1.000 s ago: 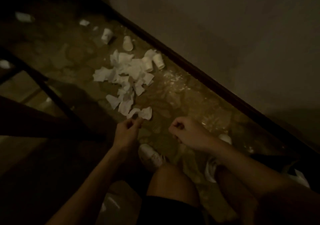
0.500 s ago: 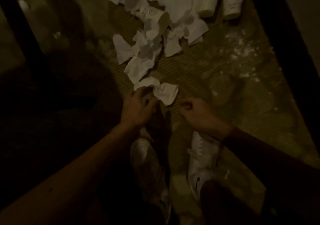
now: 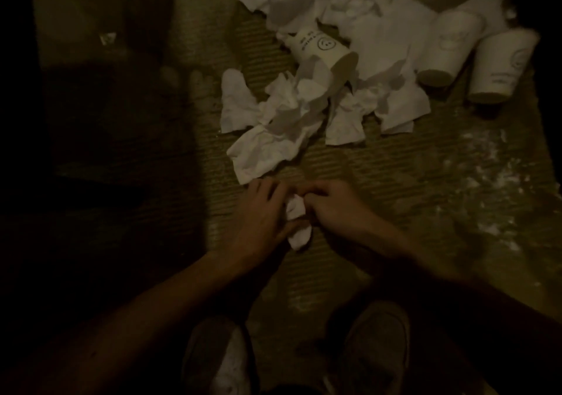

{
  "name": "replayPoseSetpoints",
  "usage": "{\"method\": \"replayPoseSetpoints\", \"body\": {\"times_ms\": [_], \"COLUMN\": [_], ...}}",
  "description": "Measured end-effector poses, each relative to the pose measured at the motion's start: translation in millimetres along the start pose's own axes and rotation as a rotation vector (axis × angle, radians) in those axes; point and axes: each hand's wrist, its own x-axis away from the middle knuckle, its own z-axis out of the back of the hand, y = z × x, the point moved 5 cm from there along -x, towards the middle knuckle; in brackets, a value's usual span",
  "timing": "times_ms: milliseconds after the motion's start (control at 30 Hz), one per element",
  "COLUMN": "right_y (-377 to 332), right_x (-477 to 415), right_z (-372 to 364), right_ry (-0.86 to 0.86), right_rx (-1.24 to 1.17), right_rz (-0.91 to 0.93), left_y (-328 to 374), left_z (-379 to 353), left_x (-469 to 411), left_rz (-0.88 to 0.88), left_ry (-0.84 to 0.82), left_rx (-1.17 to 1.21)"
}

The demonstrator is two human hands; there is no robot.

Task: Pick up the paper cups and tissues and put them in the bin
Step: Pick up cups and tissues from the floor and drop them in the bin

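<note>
Far on the left, a small paper scrap is lying alone on the dim floor, well apart from everything else. Lower down, the person's left shoe is standing at the bottom edge.

The left hand is reaching out over the floor. Its fingers and thumb are curling round a balled-up tissue. This tissue is sitting right between the two hands, low down. I cannot tell if it is touching the floor. The right hand is coming in from the other side, and its bent fingers are pinching the top of the same tissue. So both hands are gripping that one ball. The right shoe is standing below the right arm.

Above the hands, a big tissue pile is spreading over the floor. Its near corner is lying just beside the left hand's fingertips. A smiley cup is lying on its side in the pile, with its wide end facing the person.

Further right, a second cup and a third cup are lying on their sides, just beside each other at the edge of the pile. On the far right, white crumbs are dotting the floor.
</note>
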Motion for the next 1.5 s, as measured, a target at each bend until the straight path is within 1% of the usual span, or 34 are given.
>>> {"method": "replayPoseSetpoints", "body": {"times_ms": [100, 167, 233, 267, 300, 333, 400, 433, 467, 533, 600, 667, 733, 800, 833, 900, 967, 1067, 1100, 1233, 1333, 1400, 1500], "right_y": [-8.9, -23.2, -38.9, -43.8, -48.1, -51.8, -61.5, -66.9, -71.7, -76.4, -77.1, -77.9, -79.5, -80.0, -79.4, -76.6, -73.2, -65.1, -60.5, -45.3, -39.1, -34.5, -28.5], "right_x": [-6.1, -7.1, -6.6, -9.3, -12.1, -14.2, -12.7, -13.2, -15.9, -28.7, -42.6, -51.9, -55.9, -56.7, -57.0, -57.5, -57.4, -52.3, -49.3, -38.6, -34.9, -33.5, -28.1], "right_z": [-5.5, -4.5, -4.7, -4.1, -3.0, -2.1, -3.2, -5.8, -9.1, -18.1, -26.2, -27.1, -21.5, -17.0, -15.8, -15.2, -11.7, -2.7, -1.1, 2.5, 3.4, 7.2, 16.4], "right_ry": [0.018, -0.02, -0.081, -0.06, 0.012, 0.122, 0.376, 0.457, 0.49, 0.427, 0.325, 0.273, 0.292, 0.358, 0.383, 0.382, 0.343, 0.219, 0.186, 0.174, 0.139, 0.141, 0.149], "right_rx": [0.074, 0.143, 0.313, 0.389, 0.442, 0.467, 0.512, 0.548, 0.595, 0.716, 0.856, 0.924, 0.87, 0.802, 0.778, 0.758, 0.722, 0.542, 0.493, 0.49, 0.487, 0.459, 0.381], "right_rz": [0.051, 0.099, 0.162, 0.2, 0.233, 0.258, 0.363, 0.44, 0.499, 0.525, 0.489, 0.459, 0.477, 0.551, 0.594, 0.636, 0.604, 0.463, 0.446, 0.445, 0.417, 0.37, 0.366], "left_y": [-9.6, -18.9, -25.9, -27.9, -29.0, -30.3, -33.8, -34.9, -36.1, -38.6, -44.4, -55.0, -72.0, -83.3, -85.8, -84.7, -80.9, -79.4, -79.6, -77.2, -65.3, -55.9, -48.1], "left_z": [3.6, 10.2, 18.3, 23.2, 29.8, 37.5, 48.9, 52.1, 54.4, 60.7, 72.4, 83.2, 88.3, 88.7, 87.0, 82.8, 80.7, 85.9, 87.6, 86.0, 74.0, 64.5, 50.3], "left_x": [-8.0, -7.4, 0.7, 5.1, 8.3, 10.5, 8.5, 4.3, 0.4, -5.3, -7.9, -11.3, -11.8, -10.2, -10.3, -12.4, -17.9, -28.6, -32.1, -55.2, -81.0, -95.9, -104.6], "left_rz": [-0.043, -0.01, 0.042, 0.062, 0.087, 0.134, 0.283, 0.335, 0.36, 0.372, 0.406, 0.422, 0.488, 0.559, 0.571, 0.575, 0.571, 0.561, 0.566, 0.556, 0.564, 0.492, 0.303], "left_ry": [0.129, 0.151, 0.14, 0.143, 0.167, 0.203, 0.236, 0.241, 0.255, 0.287, 0.291, 0.282, 0.323, 0.412, 0.447, 0.458, 0.449, 0.452, 0.448, 0.382, 0.247, 0.162, 0.089], "left_rx": [0.081, 0.168, 0.218, 0.208, 0.175, 0.14, 0.146, 0.185, 0.225, 0.279, 0.311, 0.307, 0.391, 0.533, 0.563, 0.596, 0.648, 0.63, 0.618, 0.409, 0.343, 0.26, -0.038]}}
